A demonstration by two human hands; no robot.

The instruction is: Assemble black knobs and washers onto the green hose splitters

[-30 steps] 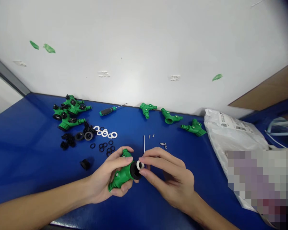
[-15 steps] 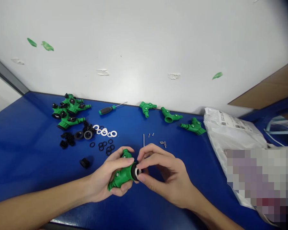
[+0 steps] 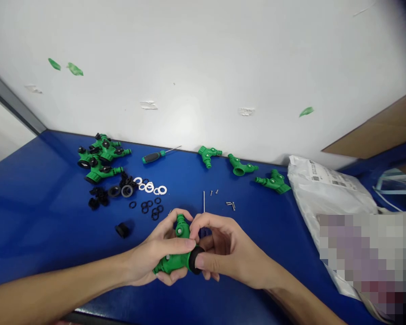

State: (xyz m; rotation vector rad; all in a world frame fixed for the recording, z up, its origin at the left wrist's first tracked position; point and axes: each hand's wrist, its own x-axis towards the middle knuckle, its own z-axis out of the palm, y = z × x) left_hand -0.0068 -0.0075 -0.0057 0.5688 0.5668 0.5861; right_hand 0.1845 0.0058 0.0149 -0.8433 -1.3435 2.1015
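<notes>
My left hand (image 3: 162,248) is wrapped round a green Y-shaped hose splitter (image 3: 179,262), thumb along its top. A black threaded collar (image 3: 193,260) sits on the splitter's wide end, which points right. My right hand (image 3: 226,253) pinches this collar, thumb on its near face and fingers curled at the far side. What lies inside the collar is hidden from me. Beyond my hands are black O-rings (image 3: 152,207), white washers (image 3: 149,187) and a thin metal rod (image 3: 204,201). A loose black collar (image 3: 122,230) lies left of my left hand.
Green splitters with black valve knobs (image 3: 103,158) are grouped at the back left, near a screwdriver (image 3: 154,157). Three bare green splitters (image 3: 273,182) lie along the white wall (image 3: 196,58). Small screws (image 3: 230,204) lie right of centre. A white plastic bag (image 3: 307,194) occupies the right.
My right fingers have moved from a white ring at the splitter's wide end to the black collar's rim. That white ring no longer shows. The view has shifted slightly.
</notes>
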